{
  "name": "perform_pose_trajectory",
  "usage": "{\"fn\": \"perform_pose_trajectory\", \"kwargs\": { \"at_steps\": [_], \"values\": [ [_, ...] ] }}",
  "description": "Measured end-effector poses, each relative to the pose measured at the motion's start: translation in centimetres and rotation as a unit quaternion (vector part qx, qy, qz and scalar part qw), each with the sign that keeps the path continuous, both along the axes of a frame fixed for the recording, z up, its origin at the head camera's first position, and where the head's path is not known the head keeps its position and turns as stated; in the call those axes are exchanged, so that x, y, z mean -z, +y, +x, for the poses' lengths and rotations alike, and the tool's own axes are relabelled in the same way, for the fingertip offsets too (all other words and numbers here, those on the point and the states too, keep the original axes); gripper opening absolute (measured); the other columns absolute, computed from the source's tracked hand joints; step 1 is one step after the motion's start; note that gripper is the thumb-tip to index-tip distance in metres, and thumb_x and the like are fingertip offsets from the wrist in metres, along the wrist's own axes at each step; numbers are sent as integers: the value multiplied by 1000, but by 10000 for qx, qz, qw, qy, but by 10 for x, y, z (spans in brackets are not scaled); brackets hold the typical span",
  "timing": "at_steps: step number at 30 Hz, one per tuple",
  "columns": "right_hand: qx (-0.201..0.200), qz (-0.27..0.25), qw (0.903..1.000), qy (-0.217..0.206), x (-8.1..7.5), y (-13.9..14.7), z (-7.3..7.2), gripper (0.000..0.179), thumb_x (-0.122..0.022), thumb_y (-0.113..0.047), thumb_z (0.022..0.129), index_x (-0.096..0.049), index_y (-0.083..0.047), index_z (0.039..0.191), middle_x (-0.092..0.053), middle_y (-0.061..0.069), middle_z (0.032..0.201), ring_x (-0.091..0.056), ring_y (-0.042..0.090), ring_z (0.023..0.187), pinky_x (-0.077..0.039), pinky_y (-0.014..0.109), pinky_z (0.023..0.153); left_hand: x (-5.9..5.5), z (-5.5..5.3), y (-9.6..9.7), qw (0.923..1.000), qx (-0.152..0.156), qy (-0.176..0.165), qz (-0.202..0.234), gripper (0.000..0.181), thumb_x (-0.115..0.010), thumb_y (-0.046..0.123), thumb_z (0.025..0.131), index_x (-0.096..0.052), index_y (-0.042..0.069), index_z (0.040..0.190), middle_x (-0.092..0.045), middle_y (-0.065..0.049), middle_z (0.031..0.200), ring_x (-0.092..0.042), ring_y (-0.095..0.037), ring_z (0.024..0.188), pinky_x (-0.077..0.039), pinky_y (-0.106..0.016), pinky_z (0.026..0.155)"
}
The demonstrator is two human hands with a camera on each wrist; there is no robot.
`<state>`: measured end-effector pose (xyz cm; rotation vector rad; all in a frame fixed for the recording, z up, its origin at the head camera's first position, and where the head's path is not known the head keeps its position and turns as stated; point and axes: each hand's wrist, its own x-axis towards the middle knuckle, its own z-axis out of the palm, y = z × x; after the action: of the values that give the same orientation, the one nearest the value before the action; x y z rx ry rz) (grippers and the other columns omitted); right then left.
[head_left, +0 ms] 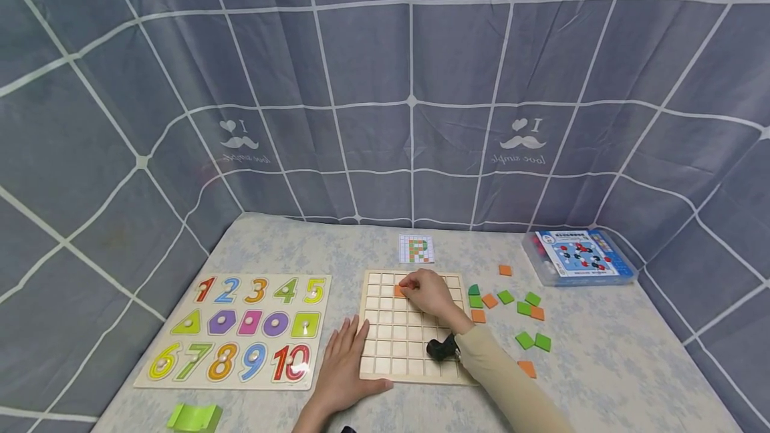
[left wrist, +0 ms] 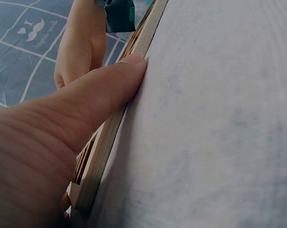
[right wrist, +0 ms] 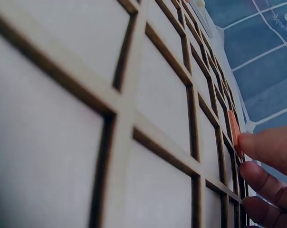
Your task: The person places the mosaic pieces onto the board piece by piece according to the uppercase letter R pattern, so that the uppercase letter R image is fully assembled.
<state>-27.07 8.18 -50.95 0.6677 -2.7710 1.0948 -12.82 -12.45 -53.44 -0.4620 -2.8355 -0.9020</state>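
A wooden grid board (head_left: 385, 333) with square cells lies in the middle of the table. My right hand (head_left: 428, 291) reaches over its far part and pinches an orange square tile (head_left: 399, 291) at one of the upper cells. In the right wrist view, the thumb tip meets the tile (right wrist: 234, 130), with the other fingers curled close by. My left hand (head_left: 344, 367) rests at the board's near left corner, fingers spread along the left side. Its thumb (left wrist: 112, 78) lies against the near edge in the left wrist view.
Loose green tiles (head_left: 525, 339), orange tiles (head_left: 505, 270) and a green rounded piece (head_left: 474, 290) lie right of the board. A pattern card (head_left: 416, 249) sits behind it. A number puzzle (head_left: 240, 333) is at left, a green block (head_left: 194, 417) before it, a plastic box (head_left: 577, 258) back right.
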Motion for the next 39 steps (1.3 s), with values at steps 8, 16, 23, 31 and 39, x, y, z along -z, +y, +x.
{"fn": "perform_pose_trajectory", "kwargs": {
  "at_steps": [8, 16, 23, 31, 39],
  "values": [
    [-229, -255, 9993, -167, -1, 7, 0, 14, -67, -16, 90, -72, -9, 101, -58, -7, 77, -51, 9, 64, -44, 29, 58, -1, 1, 0, 10000, 18, -38, -4, 109, -76, 60, 65, -35, -2, 145, -27, -23, 149, -16, -39, 139, -10, -52, 109],
    [-189, -956, 9933, 628, -7, 33, 1, 21, -67, -20, 89, -71, -2, 99, -61, -2, 77, -48, 10, 57, -40, 29, 49, 0, 0, 1, 10000, 14, -32, -45, 110, -75, 61, 65, -34, -1, 145, -27, -23, 149, -16, -39, 139, -10, -52, 110],
    [663, -1054, 9912, 455, -20, 64, 5, 21, -70, -18, 87, -72, -2, 102, -64, 1, 83, -55, 17, 68, -46, 33, 58, 1, 0, 0, 10000, -1, -42, -15, 110, -75, 61, 65, -34, -1, 146, -27, -23, 149, -16, -38, 139, -10, -52, 109],
    [1400, -835, 9859, 368, -27, 109, 8, 25, -71, -20, 86, -71, -3, 105, -67, 7, 88, -59, 23, 73, -47, 34, 61, -2, 0, -1, 9999, 14, -104, 43, 109, -75, 61, 66, -33, -1, 146, -26, -24, 149, -15, -39, 139, -9, -52, 110],
    [1901, -377, 9809, 181, -26, 149, 16, 30, -72, -22, 86, -70, -2, 107, -68, 12, 95, -60, 27, 80, -48, 36, 65, -1, 0, 0, 9999, 28, -106, 47, 109, -75, 60, 66, -33, -1, 146, -26, -23, 149, -15, -38, 139, -9, -51, 110]
  ]
}}
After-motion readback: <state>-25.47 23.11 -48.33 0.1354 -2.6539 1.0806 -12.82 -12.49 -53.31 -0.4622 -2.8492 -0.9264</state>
